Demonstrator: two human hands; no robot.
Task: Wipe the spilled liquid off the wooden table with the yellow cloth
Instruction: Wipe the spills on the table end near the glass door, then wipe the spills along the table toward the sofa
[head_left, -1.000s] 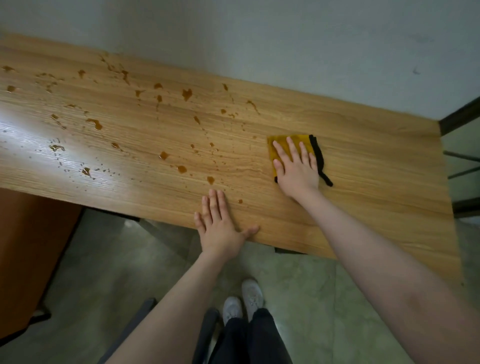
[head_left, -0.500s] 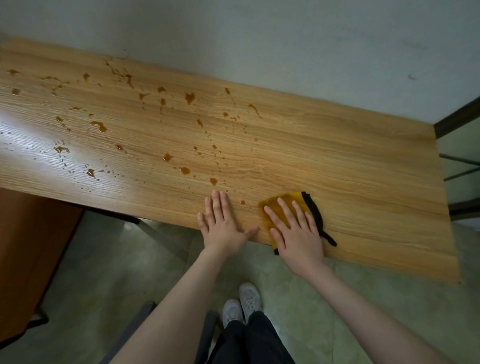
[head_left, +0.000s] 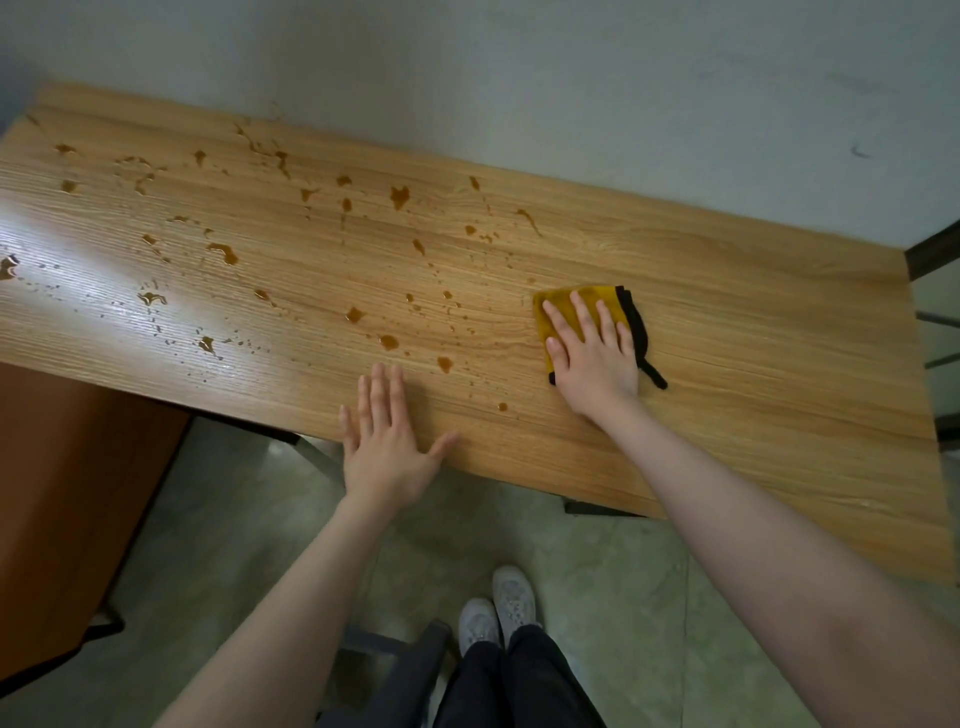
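On the wooden table (head_left: 727, 332), right hand (head_left: 592, 358) pressed flat on yellow cloth (head_left: 587, 301), fingers spread, left hand (head_left: 384, 441) splayed flat near amber drops (head_left: 387, 341)

1 head-worn wide-angle view, looking steeply down, close over wooden table (head_left: 727, 415); edges seemingly distorted.

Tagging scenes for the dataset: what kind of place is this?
Probably a plain indoor room, home or office: a wooden table against a bare pale wall, a tiled floor below, and an orange-brown cabinet beside it.

Glossy wood-grain table (head_left: 727, 332), seemingly laminate
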